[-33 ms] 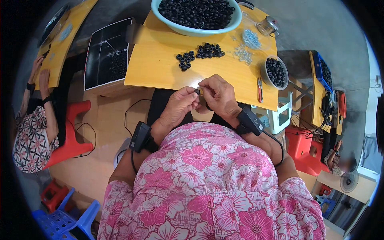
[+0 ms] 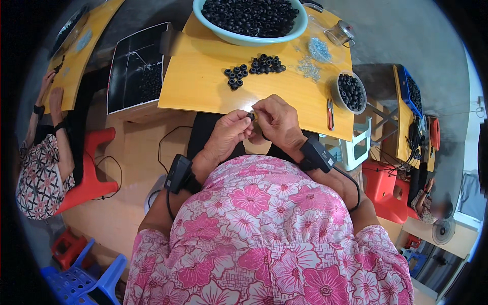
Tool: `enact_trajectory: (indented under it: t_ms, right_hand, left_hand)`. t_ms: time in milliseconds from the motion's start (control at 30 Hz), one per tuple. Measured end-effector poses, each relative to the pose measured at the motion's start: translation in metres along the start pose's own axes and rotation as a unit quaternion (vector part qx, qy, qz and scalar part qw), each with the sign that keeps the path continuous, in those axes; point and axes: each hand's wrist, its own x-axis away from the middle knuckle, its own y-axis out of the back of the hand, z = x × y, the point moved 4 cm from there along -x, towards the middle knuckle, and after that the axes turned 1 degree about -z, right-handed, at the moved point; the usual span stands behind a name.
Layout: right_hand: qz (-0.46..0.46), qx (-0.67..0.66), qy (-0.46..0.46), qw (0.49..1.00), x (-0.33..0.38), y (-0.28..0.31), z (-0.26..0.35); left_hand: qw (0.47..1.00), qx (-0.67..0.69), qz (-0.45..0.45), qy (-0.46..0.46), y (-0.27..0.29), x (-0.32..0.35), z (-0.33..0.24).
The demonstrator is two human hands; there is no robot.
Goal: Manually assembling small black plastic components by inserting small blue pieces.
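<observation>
My left hand (image 2: 230,133) is at the table's near edge, thumb and fingers pinched round a small round black cap-like part (image 2: 250,116). Right against it, my right hand (image 2: 278,121) is closed in a pinch just above the part. A tiny shiny bit shows at its fingertips, too small to name. Beyond the hands, two loose clusters of the same black parts, a left one (image 2: 235,78) and a right one (image 2: 267,64), lie on the yellow table (image 2: 198,81). Small clear or silvery pieces (image 2: 308,69) are scattered to their right.
A pale blue basin (image 2: 249,39) heaped with black parts stands at the far edge. On the right are a tub of black parts (image 2: 351,92), red-handled pliers (image 2: 330,116), a clear tub (image 2: 320,50) and a metal tin (image 2: 344,31). A co-worker (image 2: 46,168) sits at the left.
</observation>
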Motion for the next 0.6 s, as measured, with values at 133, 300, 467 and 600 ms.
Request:
enact_trajectory:
  t_ms: [133,300,467,600]
  right_hand:
    - [0.003,0.049,0.049,0.998,-0.001,-0.002,0.004]
    - [0.006,0.176,0.18,0.968,0.0,-0.001,0.014]
    - [0.039,0.238,0.187,0.952,0.0,-0.002,0.014]
    - [0.037,0.222,0.177,0.958,-0.003,-0.005,0.01]
  left_hand:
    - [1.0,-0.002,-0.01,-0.002,0.003,0.0,0.001]
    - [1.0,-0.009,-0.008,-0.006,0.007,-0.003,0.004]
    - [0.999,-0.03,-0.016,-0.005,0.006,-0.004,0.003]
    - [0.999,-0.028,-0.028,-0.01,0.002,-0.005,0.002]
